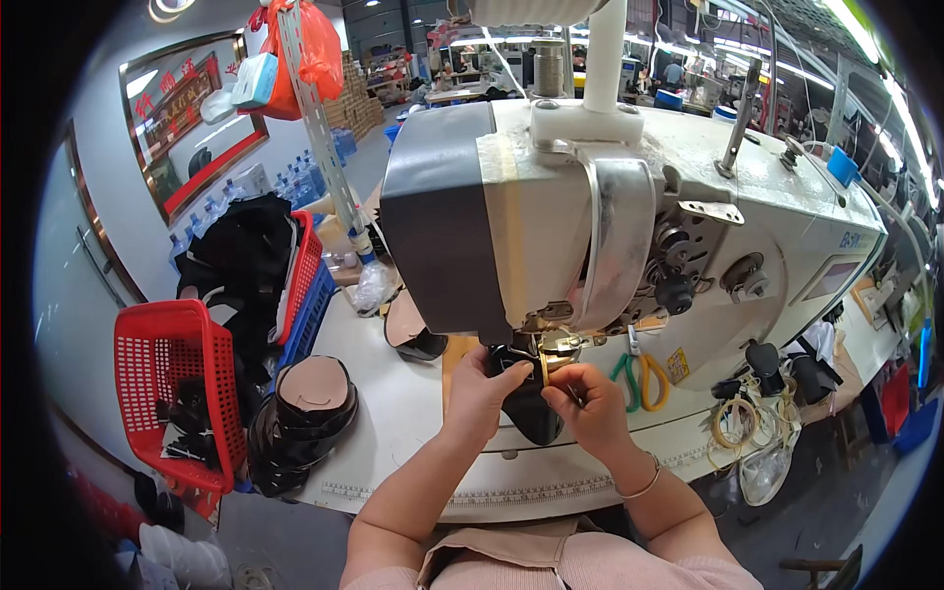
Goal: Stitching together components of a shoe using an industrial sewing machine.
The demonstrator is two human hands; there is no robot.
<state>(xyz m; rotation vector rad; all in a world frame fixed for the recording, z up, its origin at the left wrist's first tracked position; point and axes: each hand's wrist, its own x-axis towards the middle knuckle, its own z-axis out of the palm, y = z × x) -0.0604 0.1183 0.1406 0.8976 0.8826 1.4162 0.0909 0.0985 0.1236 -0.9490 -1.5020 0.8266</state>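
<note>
A black shoe upper [534,417] lies under the needle area of a large white and grey sewing machine [551,216]. My left hand [479,395] grips the upper's left side, thumb pressed on top and fingers partly hidden behind it. On the other side my right hand [596,411] is closed in a pinch close to the brass-coloured presser parts [559,352]. Something small and dark shows between its fingertips, too small to name. The black upper hangs toward me between both hands.
Green and yellow-handled scissors [641,382] lie right of my right hand. A stack of black shoe pieces [303,413] stands at the left, beside a red basket [177,324]. Tape rolls [736,423] sit at the right. A ruler strip [472,498] runs along the table's front edge.
</note>
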